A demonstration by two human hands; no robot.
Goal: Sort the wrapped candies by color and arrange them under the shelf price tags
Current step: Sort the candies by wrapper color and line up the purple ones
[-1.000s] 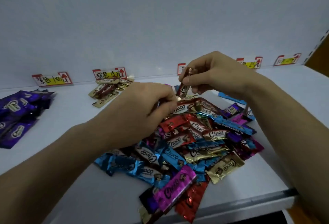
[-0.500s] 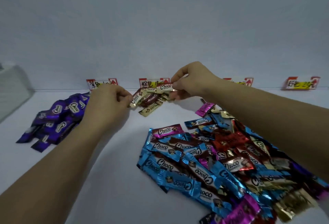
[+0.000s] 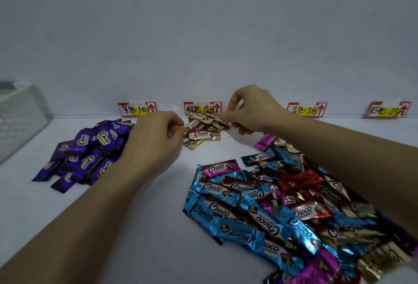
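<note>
A small pile of gold-brown candies (image 3: 203,134) lies under the second price tag (image 3: 202,108). My right hand (image 3: 253,108) pinches one gold-brown candy (image 3: 220,118) just above the pile's right side. Fingers curled, my left hand (image 3: 156,135) pinches the end of another gold-brown candy (image 3: 187,129) at the pile's left edge. Purple candies (image 3: 90,150) are heaped under the first price tag (image 3: 136,109). A big mixed pile of blue, red, pink and gold candies (image 3: 271,211) covers the near right of the white shelf (image 3: 135,227).
Two more price tags, a blue-labelled tag (image 3: 306,109) and a far-right tag (image 3: 387,109), are stuck along the back wall with bare shelf below them. A white plastic basket (image 3: 20,114) stands at the far left edge.
Both hands left the mixed pile and travelled to the gold-brown pile at the back. The view shifted left, so the purple heap and basket came into view.
</note>
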